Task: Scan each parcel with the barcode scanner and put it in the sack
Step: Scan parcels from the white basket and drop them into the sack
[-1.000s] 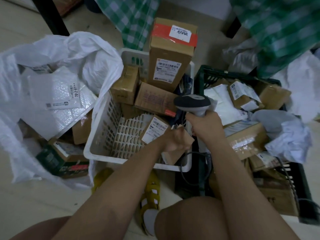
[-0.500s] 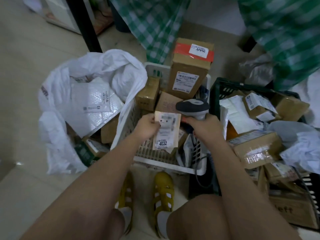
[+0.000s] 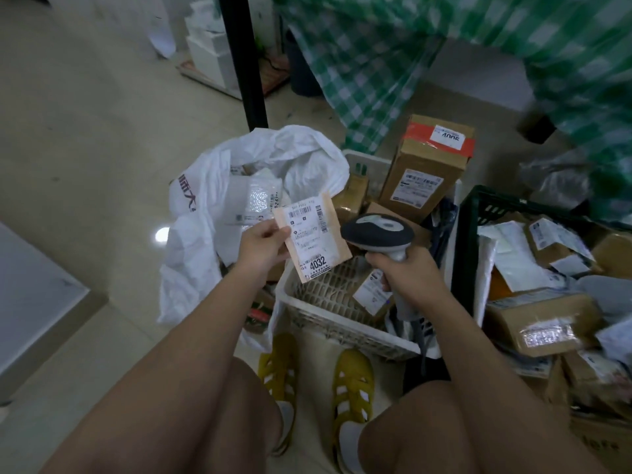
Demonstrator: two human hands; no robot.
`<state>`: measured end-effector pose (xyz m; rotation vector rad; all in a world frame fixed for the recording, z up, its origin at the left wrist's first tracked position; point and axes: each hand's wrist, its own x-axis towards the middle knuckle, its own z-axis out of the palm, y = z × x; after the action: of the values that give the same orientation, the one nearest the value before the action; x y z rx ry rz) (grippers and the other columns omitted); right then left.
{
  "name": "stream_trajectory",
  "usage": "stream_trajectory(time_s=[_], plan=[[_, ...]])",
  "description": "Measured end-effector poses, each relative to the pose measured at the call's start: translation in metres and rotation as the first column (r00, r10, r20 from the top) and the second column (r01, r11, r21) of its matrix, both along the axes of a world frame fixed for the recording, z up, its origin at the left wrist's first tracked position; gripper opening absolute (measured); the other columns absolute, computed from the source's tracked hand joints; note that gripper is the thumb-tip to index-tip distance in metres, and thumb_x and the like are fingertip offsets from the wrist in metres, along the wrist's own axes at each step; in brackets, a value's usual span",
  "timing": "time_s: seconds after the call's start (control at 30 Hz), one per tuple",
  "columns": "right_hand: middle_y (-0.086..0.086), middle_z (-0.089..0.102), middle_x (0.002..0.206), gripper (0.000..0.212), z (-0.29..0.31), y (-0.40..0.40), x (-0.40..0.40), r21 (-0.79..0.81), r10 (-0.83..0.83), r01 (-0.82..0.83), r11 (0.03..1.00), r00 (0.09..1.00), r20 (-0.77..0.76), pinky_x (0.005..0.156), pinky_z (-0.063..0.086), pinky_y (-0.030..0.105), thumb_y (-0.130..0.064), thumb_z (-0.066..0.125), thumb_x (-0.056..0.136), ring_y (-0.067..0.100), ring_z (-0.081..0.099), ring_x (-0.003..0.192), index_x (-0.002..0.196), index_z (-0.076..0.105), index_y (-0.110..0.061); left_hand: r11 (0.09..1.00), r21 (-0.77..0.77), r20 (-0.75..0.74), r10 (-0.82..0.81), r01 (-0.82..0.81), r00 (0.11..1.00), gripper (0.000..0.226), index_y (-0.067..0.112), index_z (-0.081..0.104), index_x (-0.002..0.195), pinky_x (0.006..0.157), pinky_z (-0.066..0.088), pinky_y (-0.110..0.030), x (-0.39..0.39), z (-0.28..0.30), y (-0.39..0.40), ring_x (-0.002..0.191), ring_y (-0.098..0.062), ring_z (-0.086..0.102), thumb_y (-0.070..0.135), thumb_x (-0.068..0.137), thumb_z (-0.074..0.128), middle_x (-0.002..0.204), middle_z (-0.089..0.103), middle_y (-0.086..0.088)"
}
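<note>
My left hand (image 3: 262,242) pinches a small flat brown parcel (image 3: 313,234) by its left edge, label up, with "4032" printed on it. It hangs above the white basket's left corner, just right of the open white sack (image 3: 205,213). My right hand (image 3: 408,273) grips the handle of the grey barcode scanner (image 3: 376,232), whose head sits right beside the parcel. The sack holds a white bubble mailer (image 3: 254,203) and other parcels.
A white basket (image 3: 328,323) in front of me holds a few brown boxes and a tall carton (image 3: 427,172). A dark green crate (image 3: 485,213) at the right is heaped with parcels. A black table leg (image 3: 244,59) stands behind the sack. My yellow shoes (image 3: 352,388) are below.
My left hand lifted the small parcel out of the white basket, turned its label up and carried it left towards the sack. The scanner stayed beside it. My head turned left.
</note>
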<state>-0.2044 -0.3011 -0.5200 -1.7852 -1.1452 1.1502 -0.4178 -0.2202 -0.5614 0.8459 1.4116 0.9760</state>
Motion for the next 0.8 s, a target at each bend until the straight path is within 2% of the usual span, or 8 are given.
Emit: stream_trajectory(time_s=[0.07,0.13,0.2,0.27,0.37,0.47,0.6,0.8], plan=[[0.008,0.052,0.054,0.028,0.0,-0.004,-0.006,0.017,0.039,-0.039,0.999,0.999,-0.006,0.045,0.045,0.018,-0.018,0.066,0.088,0.014,0.051,0.052,0.064,0.057,-0.008,0.999,0.015,-0.005,0.029,-0.029,1.0,0.024,0.0,0.063,0.117,0.078,0.055,-0.029,-0.003,0.0,0.0,0.099,-0.023,0.065,0.003,0.094,0.058,0.111,0.067,-0.011],[0.012,0.052,0.054,0.029,0.001,-0.006,-0.013,0.031,0.057,-0.057,0.998,0.998,-0.013,0.048,0.045,0.023,-0.021,0.067,0.088,0.015,0.051,0.051,0.066,0.058,-0.004,0.999,0.02,0.006,0.038,-0.039,0.999,0.024,-0.001,0.063,0.117,0.078,0.056,-0.029,-0.003,0.001,0.001,0.1,-0.023,0.066,0.002,0.093,0.059,0.112,0.067,-0.011],[0.026,0.054,0.062,0.032,0.002,-0.006,-0.018,0.051,0.077,-0.076,0.996,0.997,-0.009,0.054,0.042,0.031,-0.022,0.066,0.087,0.019,0.05,0.055,0.077,0.06,0.008,0.999,0.022,0.0,0.027,-0.027,1.0,0.025,0.0,0.064,0.117,0.079,0.057,-0.029,-0.002,0.002,0.001,0.099,-0.023,0.067,0.002,0.092,0.059,0.112,0.069,-0.011],[0.032,0.054,0.069,0.035,0.003,-0.007,-0.022,0.082,0.086,-0.086,0.993,0.996,-0.002,0.057,0.039,0.033,-0.02,0.065,0.088,0.019,0.047,0.058,0.085,0.057,0.014,1.0,0.021,-0.008,0.019,-0.019,1.0,0.025,0.001,0.064,0.116,0.08,0.057,-0.03,-0.002,0.001,0.003,0.099,-0.022,0.067,0.002,0.092,0.059,0.111,0.069,-0.01],[0.025,0.051,0.062,0.035,0.006,-0.006,-0.024,0.123,0.09,-0.091,0.988,0.996,0.012,0.056,0.038,0.031,-0.017,0.065,0.087,0.018,0.045,0.056,0.079,0.053,0.015,1.0,0.029,-0.023,0.008,-0.008,1.0,0.025,0.001,0.065,0.116,0.081,0.057,-0.031,-0.001,0.002,0.003,0.1,-0.022,0.067,0.003,0.093,0.059,0.111,0.069,-0.01],[0.012,0.052,0.057,0.026,0.006,-0.006,-0.025,0.135,0.063,-0.059,0.989,0.998,-0.028,0.055,0.039,0.031,-0.017,0.067,0.085,0.018,0.047,0.056,0.078,0.059,0.007,0.999,0.039,-0.021,0.006,-0.005,1.0,0.025,0.001,0.065,0.116,0.076,0.058,-0.026,-0.001,0.002,0.003,0.097,-0.019,0.068,0.002,0.093,0.059,0.11,0.07,-0.009],[0.004,0.053,0.053,0.023,0.006,-0.005,-0.025,0.134,0.075,-0.071,0.988,0.997,-0.021,0.055,0.042,0.031,-0.018,0.067,0.085,0.015,0.048,0.053,0.075,0.061,0.003,0.999,0.035,0.001,0.003,-0.003,1.0,0.025,0.001,0.065,0.116,0.073,0.059,-0.023,0.0,0.002,0.002,0.092,-0.015,0.068,0.003,0.092,0.059,0.108,0.07,-0.009],[0.012,0.051,0.056,0.032,0.003,-0.005,-0.025,0.149,0.09,-0.087,0.985,0.996,-0.013,0.057,0.042,0.034,-0.02,0.065,0.084,0.017,0.046,0.056,0.076,0.054,0.01,0.999,0.038,0.005,-0.001,0.001,1.0,0.024,0.002,0.066,0.115,0.075,0.058,-0.024,0.001,0.002,0.002,0.092,-0.014,0.068,0.003,0.093,0.059,0.107,0.071,-0.007]])
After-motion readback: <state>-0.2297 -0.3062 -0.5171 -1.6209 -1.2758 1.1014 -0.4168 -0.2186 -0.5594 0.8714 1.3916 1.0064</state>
